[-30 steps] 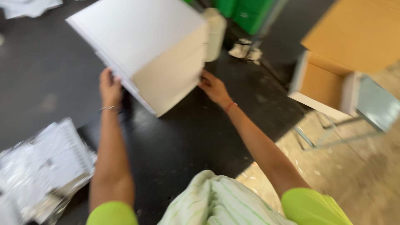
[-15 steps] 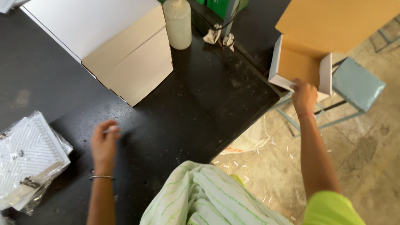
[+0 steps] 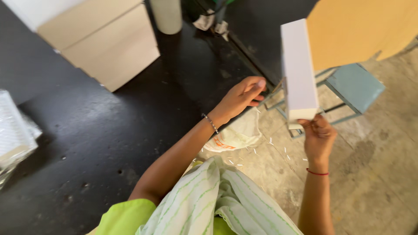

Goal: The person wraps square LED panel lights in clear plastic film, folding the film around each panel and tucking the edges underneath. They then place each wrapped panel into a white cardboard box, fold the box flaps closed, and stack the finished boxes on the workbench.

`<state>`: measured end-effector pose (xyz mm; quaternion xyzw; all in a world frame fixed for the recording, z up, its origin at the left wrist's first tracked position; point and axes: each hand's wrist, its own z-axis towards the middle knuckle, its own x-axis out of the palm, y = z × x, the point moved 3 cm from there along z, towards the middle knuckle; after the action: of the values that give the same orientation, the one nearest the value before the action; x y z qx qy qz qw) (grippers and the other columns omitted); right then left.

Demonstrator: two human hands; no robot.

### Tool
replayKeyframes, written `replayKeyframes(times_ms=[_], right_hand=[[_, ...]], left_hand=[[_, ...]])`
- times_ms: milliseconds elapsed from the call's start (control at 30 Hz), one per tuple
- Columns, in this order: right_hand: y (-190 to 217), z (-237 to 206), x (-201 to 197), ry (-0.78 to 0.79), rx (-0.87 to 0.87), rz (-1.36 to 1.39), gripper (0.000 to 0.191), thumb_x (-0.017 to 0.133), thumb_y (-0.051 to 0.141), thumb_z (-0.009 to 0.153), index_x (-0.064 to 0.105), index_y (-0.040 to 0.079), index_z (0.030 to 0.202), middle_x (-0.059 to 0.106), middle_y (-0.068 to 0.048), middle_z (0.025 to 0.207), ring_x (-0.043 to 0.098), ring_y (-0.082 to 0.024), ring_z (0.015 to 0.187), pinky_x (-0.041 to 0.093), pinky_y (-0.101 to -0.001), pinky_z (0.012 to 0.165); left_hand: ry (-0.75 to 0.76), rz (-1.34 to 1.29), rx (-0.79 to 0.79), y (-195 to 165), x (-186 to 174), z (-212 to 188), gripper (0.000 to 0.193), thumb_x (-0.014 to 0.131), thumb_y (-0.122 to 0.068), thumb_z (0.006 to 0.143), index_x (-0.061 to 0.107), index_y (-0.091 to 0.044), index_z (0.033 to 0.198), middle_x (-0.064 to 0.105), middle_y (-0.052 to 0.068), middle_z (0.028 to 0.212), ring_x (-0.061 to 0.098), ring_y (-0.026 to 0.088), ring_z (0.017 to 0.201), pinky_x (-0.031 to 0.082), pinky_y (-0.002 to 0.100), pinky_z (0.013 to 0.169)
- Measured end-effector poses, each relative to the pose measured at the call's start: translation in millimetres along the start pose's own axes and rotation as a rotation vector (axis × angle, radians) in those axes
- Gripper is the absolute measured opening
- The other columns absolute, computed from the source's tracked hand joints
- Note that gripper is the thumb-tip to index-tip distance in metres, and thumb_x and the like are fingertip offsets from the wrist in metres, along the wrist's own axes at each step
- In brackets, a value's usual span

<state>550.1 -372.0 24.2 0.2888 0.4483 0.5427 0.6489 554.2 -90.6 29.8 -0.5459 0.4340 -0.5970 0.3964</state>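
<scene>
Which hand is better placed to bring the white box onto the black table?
Probably the right hand: it grips the white box at its bottom edge. The left hand is empty, fingers spread over the black table edge, short of the box.

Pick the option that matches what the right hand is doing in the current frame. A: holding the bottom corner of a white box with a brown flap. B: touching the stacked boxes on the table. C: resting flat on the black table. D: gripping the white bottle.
A: the right hand pinches the lower corner of the white box, held up beside the black table.
</scene>
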Motion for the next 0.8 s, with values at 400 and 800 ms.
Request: replayKeyframes(times_ms=[400, 800], right_hand=[[2, 7, -85, -0.095, -0.009, 0.397, 0.016, 0.072, -0.004, 0.105, 0.072, 0.006, 0.117, 0.074, -0.002, 0.109, 0.065, -0.009, 0.101, 0.052, -0.0253, 0.100], [39, -8, -26, 0.184, -0.040, 0.564, 0.012, 0.069, -0.004, 0.113, 0.068, 0.006, 0.108, 0.069, 0.000, 0.106, 0.059, -0.010, 0.095, 0.049, -0.0237, 0.092]], left_hand=[[0.444, 0.894, 0.090, 51, 55, -16, 0.026, 0.074, -0.038, 0.090, 0.080, -0.014, 0.100, 0.080, 0.002, 0.094, 0.071, 0.011, 0.083, 0.054, 0.030, 0.071], [0.067, 0.292, -0.138, 85, 1, -31, 0.043, 0.066, -0.046, 0.095, 0.071, -0.008, 0.114, 0.073, 0.000, 0.100, 0.069, 0.012, 0.084, 0.057, 0.030, 0.073]])
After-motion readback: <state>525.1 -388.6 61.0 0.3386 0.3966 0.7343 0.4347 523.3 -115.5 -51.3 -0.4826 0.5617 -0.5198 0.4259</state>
